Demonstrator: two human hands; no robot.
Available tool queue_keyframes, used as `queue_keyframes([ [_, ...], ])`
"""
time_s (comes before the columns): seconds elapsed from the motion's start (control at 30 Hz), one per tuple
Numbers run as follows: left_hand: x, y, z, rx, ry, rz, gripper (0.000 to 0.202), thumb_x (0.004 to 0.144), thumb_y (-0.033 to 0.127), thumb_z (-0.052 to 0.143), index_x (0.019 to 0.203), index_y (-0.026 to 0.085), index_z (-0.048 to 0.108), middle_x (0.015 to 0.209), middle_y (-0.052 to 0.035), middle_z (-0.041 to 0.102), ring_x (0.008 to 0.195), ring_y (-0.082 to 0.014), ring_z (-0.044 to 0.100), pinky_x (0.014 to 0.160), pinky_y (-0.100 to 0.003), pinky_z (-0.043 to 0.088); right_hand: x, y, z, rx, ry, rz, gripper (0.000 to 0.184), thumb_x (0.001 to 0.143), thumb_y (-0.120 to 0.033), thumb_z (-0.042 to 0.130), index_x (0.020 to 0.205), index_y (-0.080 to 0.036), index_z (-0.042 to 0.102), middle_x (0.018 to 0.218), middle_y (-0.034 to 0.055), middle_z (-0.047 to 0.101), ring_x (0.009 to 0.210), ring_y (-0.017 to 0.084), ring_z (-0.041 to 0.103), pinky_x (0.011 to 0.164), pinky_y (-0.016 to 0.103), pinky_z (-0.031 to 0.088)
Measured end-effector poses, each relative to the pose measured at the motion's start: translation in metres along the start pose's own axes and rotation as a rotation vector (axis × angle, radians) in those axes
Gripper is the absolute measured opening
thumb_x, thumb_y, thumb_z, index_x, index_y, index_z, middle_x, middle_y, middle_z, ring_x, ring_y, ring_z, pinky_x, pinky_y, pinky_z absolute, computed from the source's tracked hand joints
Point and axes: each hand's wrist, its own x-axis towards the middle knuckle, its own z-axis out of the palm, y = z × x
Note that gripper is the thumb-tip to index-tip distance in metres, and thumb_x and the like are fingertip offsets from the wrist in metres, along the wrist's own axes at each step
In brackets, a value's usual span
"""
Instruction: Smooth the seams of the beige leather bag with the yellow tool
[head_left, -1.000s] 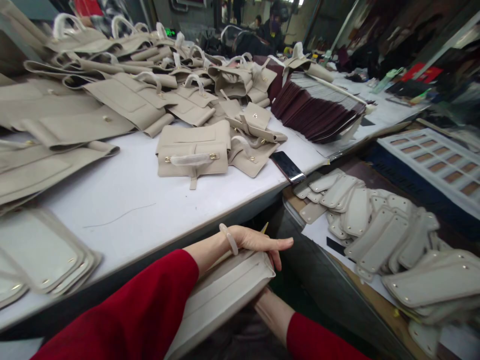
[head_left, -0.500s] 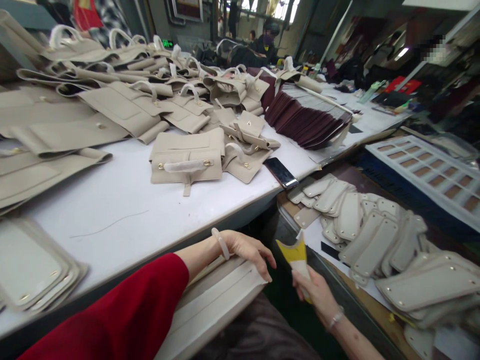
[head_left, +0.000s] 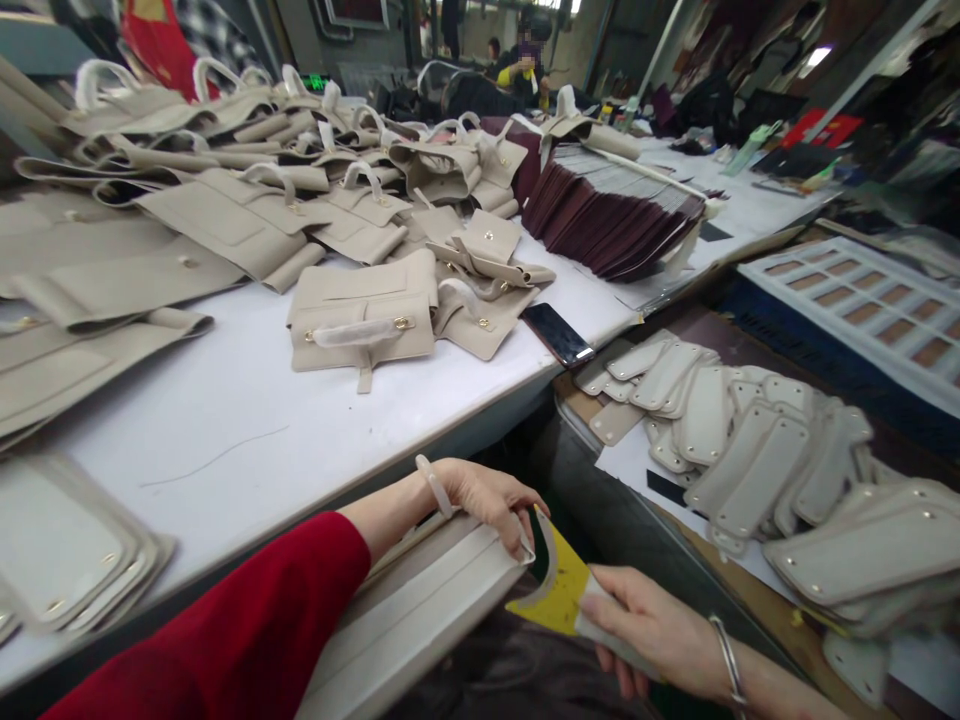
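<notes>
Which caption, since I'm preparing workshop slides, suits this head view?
Left hand gripping a beige piece, right hand holding a yellow tool.

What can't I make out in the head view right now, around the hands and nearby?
All in the head view:
- Beige piece: near end cut off by the bottom edge; one side partly behind the red sleeve.
- Yellow tool: pale handle partly covered by the right hand.
- Left hand: fingers' grip beneath the piece, hidden by the piece itself.
- Lower-left panel stack: cut off by the left edge.
</notes>
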Motion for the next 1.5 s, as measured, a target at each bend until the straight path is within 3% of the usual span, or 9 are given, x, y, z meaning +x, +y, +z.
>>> queue_keyframes([
  [0.1, -0.004, 0.003, -0.001, 0.075, 0.037, -0.041, 0.095, 0.064, 0.032, 0.074, 0.146, 0.01, 0.031, 0.122, -0.0111, 0.065, 0.114, -0.0293, 0.06, 0.097, -0.039, 0.048, 0.004, -0.009, 0.001, -0.003, -0.038, 0.035, 0.036, 0.088, -0.053, 0.046, 0.094, -0.018, 0.05, 0.057, -0.0038, 0.059, 0.033, 0.007, 0.05, 0.03, 0.013, 0.037],
  [0.23, -0.007, 0.006, -0.004, 0.198, 0.079, -0.038, 0.097, 0.066, 0.04, 0.073, 0.147, 0.007, 0.03, 0.129, -0.0147, 0.06, 0.115, -0.0309, 0.059, 0.099, -0.039, 0.047, 0.007, -0.013, 0.001, -0.012, -0.053, 0.081, 0.033, 0.09, -0.05, 0.044, 0.093, -0.018, 0.05, 0.052, -0.0054, 0.056, 0.029, 0.006, 0.045, 0.027, 0.013, 0.034],
  [0.8, -0.006, -0.006, -0.007, 0.149, 0.09, -0.011, 0.109, 0.065, 0.043, 0.074, 0.151, 0.009, 0.018, 0.141, -0.015, 0.051, 0.126, -0.031, 0.05, 0.105, -0.04, 0.041, 0.013, -0.019, 0.014, 0.014, -0.016, 0.163, 0.038, 0.087, -0.059, 0.041, 0.088, -0.021, 0.046, 0.043, -0.0061, 0.054, 0.024, 0.009, 0.043, 0.024, 0.014, 0.029],
  [1.17, -0.004, -0.014, -0.008, 0.029, 0.091, 0.037, 0.113, 0.064, 0.034, 0.076, 0.152, 0.009, 0.011, 0.12, -0.0134, 0.066, 0.108, -0.0279, 0.063, 0.086, -0.034, 0.051, 0.02, -0.018, 0.032, 0.088, 0.023, 0.256, 0.053, 0.078, -0.073, 0.042, 0.088, -0.021, 0.045, 0.04, -0.0051, 0.053, 0.026, 0.01, 0.044, 0.026, 0.015, 0.03],
  [1.3, 0.002, -0.023, -0.008, -0.035, 0.088, 0.075, 0.119, 0.062, 0.03, 0.079, 0.153, 0.015, 0.004, 0.11, -0.0096, 0.07, 0.097, -0.026, 0.066, 0.077, -0.032, 0.052, 0.023, -0.017, 0.039, 0.111, 0.045, 0.26, 0.055, 0.076, -0.075, 0.042, 0.086, -0.021, 0.046, 0.039, -0.0044, 0.053, 0.026, 0.011, 0.045, 0.027, 0.017, 0.034],
  [1.5, 0.007, -0.032, -0.005, -0.171, 0.1, 0.13, 0.127, 0.056, 0.023, 0.083, 0.153, 0.023, 0.0, 0.105, -0.006, 0.067, 0.092, -0.0227, 0.065, 0.076, -0.032, 0.051, 0.031, -0.014, 0.056, 0.206, 0.088, 0.191, 0.062, 0.071, -0.081, 0.041, 0.08, -0.02, 0.046, 0.037, -0.0026, 0.052, 0.026, 0.012, 0.048, 0.026, 0.018, 0.034],
])
